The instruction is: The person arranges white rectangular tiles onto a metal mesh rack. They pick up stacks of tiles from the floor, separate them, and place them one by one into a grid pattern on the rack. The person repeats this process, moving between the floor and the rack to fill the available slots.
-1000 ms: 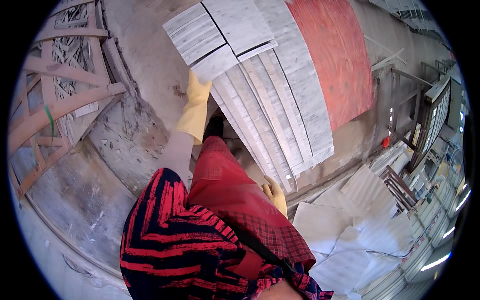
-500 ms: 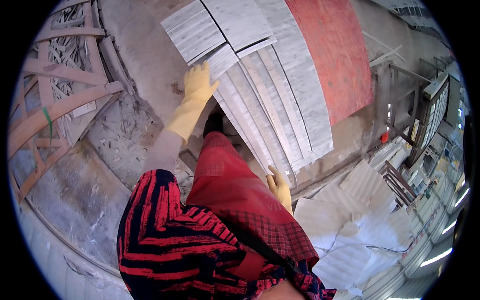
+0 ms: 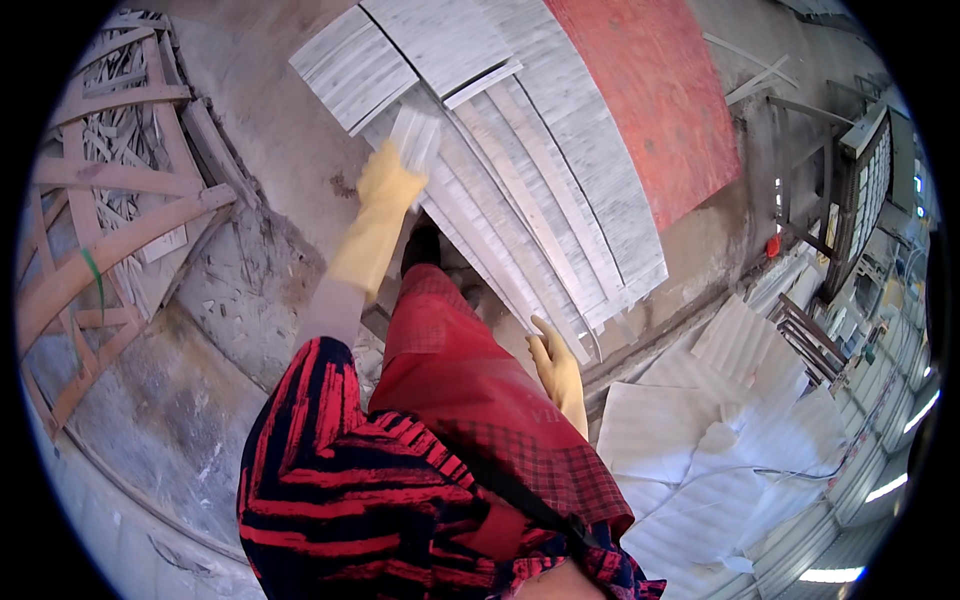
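Hands differ now — our left hand [image 3: 388,182] has slid up, fingers clamped on one short marble strip [image 3: 415,135] atop the strip stack [image 3: 540,200]; right hand [image 3: 556,362] hangs loose below it — two yellow gloves.

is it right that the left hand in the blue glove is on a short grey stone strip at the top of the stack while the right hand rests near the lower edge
Not quite: the glove is yellow, not blue. The head view shows the left hand on a short grey stone strip at the top of the stack of strips, and the right hand near its lower edge.
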`<state>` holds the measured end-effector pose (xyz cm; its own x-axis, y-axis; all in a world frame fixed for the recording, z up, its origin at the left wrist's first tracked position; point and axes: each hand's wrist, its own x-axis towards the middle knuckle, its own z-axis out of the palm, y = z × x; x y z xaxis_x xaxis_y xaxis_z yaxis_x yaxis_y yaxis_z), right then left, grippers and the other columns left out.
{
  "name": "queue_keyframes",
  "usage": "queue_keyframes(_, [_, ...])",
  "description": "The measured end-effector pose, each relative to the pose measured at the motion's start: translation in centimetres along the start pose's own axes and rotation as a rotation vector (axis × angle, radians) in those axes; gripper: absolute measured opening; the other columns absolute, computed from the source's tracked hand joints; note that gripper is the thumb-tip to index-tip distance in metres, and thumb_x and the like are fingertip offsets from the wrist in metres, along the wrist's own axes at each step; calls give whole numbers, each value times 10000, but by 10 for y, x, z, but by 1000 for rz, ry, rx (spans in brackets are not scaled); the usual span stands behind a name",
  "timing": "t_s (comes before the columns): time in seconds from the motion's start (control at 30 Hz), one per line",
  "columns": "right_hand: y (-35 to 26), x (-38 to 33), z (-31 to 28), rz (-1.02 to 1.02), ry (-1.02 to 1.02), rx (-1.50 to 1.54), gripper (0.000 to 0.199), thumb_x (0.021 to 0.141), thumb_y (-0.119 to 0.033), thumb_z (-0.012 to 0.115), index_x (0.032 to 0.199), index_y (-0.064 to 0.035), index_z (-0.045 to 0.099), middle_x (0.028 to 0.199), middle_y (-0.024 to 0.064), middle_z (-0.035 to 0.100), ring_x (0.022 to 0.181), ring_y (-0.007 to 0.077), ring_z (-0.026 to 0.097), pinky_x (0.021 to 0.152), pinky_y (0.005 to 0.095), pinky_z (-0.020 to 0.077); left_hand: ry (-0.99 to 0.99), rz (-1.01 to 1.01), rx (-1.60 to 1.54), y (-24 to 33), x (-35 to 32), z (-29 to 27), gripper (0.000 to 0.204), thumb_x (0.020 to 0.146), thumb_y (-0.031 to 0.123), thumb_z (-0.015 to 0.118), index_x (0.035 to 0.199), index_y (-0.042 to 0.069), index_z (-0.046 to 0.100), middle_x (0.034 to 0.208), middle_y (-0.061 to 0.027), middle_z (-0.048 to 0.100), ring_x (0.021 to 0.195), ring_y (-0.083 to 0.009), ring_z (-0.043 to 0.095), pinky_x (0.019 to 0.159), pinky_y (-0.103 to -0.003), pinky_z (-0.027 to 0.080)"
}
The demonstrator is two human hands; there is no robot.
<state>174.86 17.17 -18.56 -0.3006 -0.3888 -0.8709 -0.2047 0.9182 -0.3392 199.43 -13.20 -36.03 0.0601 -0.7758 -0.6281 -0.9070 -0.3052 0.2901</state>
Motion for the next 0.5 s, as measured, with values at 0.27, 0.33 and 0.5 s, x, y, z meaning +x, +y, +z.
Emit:
queue_keyframes(0.27, [-51,42,24,-75,-239,455,655,1099,-366,603,1642,-59,401,1403,193,653,1176,239,650,1053,397,509,-693,-328,-1059,-10,-134,0,717,785,181,860,1418,-30,596,1256,-208,734,1088,-327,739,936,-407,590])
queue_keyframes(0.33, [-64,41,43,-17,-222,642,750,1077,-407,649,1675,-85,329,1478,193,608,1173,261,646,1071,414,498,-812,-286,-1075,-5,-155,4,762,782,185,865,1453,-29,574,1284,-212,723,1137,-317,719,977,-400,568])
queue_keyframes(0.5, [-50,29,46,-108,-365,1148,917,1018,-636,635,1647,-44,326,1589,184,509,1444,347,528,1214,521,429,-879,173,-659,27,-183,-20,936,756,292,898,1549,-13,506,1401,-226,666,1266,-312,656,1082,-381,506])
